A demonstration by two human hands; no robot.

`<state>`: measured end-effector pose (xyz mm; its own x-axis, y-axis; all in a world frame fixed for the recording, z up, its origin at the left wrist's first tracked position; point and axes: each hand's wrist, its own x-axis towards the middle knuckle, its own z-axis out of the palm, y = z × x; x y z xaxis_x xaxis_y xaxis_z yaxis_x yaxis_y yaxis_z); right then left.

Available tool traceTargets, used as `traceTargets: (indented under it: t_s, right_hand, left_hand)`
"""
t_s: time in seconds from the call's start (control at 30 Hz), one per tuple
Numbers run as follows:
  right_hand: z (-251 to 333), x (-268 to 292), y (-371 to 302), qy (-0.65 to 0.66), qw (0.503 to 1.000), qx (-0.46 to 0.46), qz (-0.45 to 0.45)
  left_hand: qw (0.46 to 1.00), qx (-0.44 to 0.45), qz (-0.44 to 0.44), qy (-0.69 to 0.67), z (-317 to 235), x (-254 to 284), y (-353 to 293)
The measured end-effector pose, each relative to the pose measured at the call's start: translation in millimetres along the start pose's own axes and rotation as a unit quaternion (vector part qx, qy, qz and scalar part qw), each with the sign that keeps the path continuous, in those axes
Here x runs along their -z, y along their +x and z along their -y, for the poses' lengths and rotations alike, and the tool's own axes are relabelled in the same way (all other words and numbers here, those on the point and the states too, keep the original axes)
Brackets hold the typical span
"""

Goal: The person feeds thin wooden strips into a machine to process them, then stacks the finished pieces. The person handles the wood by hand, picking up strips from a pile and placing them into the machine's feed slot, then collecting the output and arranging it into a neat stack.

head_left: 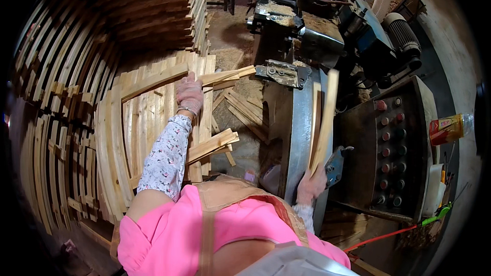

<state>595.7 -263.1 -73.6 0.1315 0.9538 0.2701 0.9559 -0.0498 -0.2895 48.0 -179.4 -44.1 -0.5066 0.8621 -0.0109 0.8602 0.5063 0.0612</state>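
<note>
My left hand (189, 93), in a pale pink glove, is over a stack of wooden strips (146, 117) on the left. Its fingers are closed at the right end of one wooden strip (156, 81) lying crosswise on the stack; the exact grip is partly hidden. On the right, my right hand (311, 186), gloved too, closes round the near end of another wooden strip (326, 115). This strip slants away over the metal machine bed (298, 138). A second strip (315, 117) lies on the bed just left of it.
Tall stacks of strips (66, 66) stand at left and back. Short offcuts (248, 112) lie between stack and machine. A metal guide block (281, 74) sits at the bed's far end, a blue bracket (335, 167) by my right hand. Further right is a button panel (391, 153).
</note>
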Motion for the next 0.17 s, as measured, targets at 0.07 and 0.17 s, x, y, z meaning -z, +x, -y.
traceTargets:
  t_s: [0.07,0.17]
  right_hand:
    - [23.1,-40.5,69.1,0.066,0.994,-0.012,-0.088]
    - [61.6,-63.8,166.2,0.186,0.977,-0.040,-0.096]
  left_hand:
    - [0.999,0.040,-0.024,0.003,23.0,-27.4,11.5]
    - [0.997,0.017,0.071,-0.028,-16.9,3.6,22.3]
